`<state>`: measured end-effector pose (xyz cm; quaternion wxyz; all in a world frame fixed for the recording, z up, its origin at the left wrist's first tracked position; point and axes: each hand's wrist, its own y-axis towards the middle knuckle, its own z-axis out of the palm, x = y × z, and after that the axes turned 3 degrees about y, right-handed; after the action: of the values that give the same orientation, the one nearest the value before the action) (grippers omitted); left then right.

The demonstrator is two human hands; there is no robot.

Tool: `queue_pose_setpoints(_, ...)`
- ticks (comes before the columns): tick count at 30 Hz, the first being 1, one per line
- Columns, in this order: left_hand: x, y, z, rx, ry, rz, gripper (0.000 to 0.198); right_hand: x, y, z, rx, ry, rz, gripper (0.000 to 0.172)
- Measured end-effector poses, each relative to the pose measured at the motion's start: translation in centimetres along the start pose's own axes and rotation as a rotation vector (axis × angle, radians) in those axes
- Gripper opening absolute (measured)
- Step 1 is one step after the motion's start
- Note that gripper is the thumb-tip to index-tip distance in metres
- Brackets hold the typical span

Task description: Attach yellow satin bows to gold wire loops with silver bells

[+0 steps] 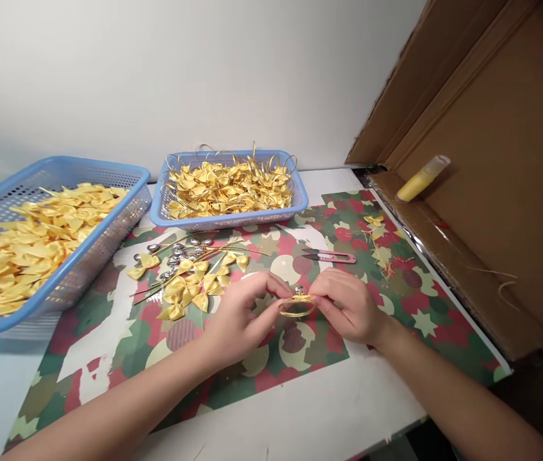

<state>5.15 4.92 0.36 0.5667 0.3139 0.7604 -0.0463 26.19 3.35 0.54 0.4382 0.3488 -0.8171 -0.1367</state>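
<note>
Gold loop (297,314), blue baskets (226,222), bows (57,237) inside

Behind the left hand (247,315), the left forearm (149,385) is seen bare, narrowed toward that hand; behind the right hand (349,303), the right forearm (449,381) is likewise uncovered, its outline smooth and tapered.

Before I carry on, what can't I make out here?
In the head view:
Gold ring: its sides are partly covered by the left hand and right hand; the detail at its top is too small to read.
Silver balls: they overlap, so no sure count.
Left basket: its left part is cut off by the picture's edge.
Back basket: its floor is hidden by its heaped contents.
</note>
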Motion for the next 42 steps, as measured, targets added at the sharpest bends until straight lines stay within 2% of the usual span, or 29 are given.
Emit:
queue_pose_setpoints(5,-0.5,0.2,-0.2,0.007,-0.178,-0.179,0.009,0.8,-0.1,0.2,-0.064,0.143,0.107,0.021)
queue_pose_setpoints(10,-0.8,0.5,-0.1,0.020,-0.439,-0.326,0.019,0.9,-0.5,1.0,-0.001,0.552,0.433,0.030)
queue_pose_setpoints(13,-0.9,0.6,0.0,0.014,-0.455,-0.367,0.024,0.7,-0.7,1.6,0.011,0.748,0.560,0.034)
queue_pose_setpoints(15,-0.9,0.6,0.0,0.023,-0.426,-0.390,0.026,0.6,-0.8,1.8,-0.008,0.742,0.570,0.032)
queue_pose_setpoints(20,-1.0,0.6,-0.2,0.048,-0.321,-0.411,0.027,0.7,-0.6,1.6,-0.020,0.529,0.537,0.023)
queue_pose_setpoints(23,-1.1,0.6,-0.6,0.105,-0.142,-0.339,0.023,0.9,-0.3,1.5,0.006,0.524,0.534,0.027)
queue_pose_setpoints(26,-1.2,0.7,-1.0,0.168,0.131,-0.188,0.012,0.9,-0.1,1.4,0.063,0.608,0.570,0.033)
queue_pose_setpoints(30,-0.9,0.7,-1.0,0.153,0.325,0.037,0.010,1.0,-0.1,1.3,0.166,0.835,0.802,0.039)
queue_pose_setpoints(33,-0.6,0.5,-1.0,0.126,0.368,0.172,0.009,1.0,-0.3,1.3,0.156,1.027,0.947,0.039)
queue_pose_setpoints(35,-0.7,0.6,-1.4,0.086,0.401,0.217,0.009,1.0,-0.3,1.3,0.088,1.105,0.977,0.036)
queue_pose_setpoints(37,-0.9,1.2,-2.5,-0.026,0.444,0.187,0.010,0.8,-0.4,1.2,-0.031,1.124,0.967,0.033)
queue_pose_setpoints(39,-1.2,2.7,-4.5,-0.237,0.435,0.083,0.009,0.5,-0.3,1.1,-0.148,1.110,0.959,0.031)
queue_pose_setpoints(42,-1.4,6.3,-8.6,-0.505,0.321,-0.169,0.013,0.0,-0.2,1.0,-0.227,1.092,0.976,0.027)
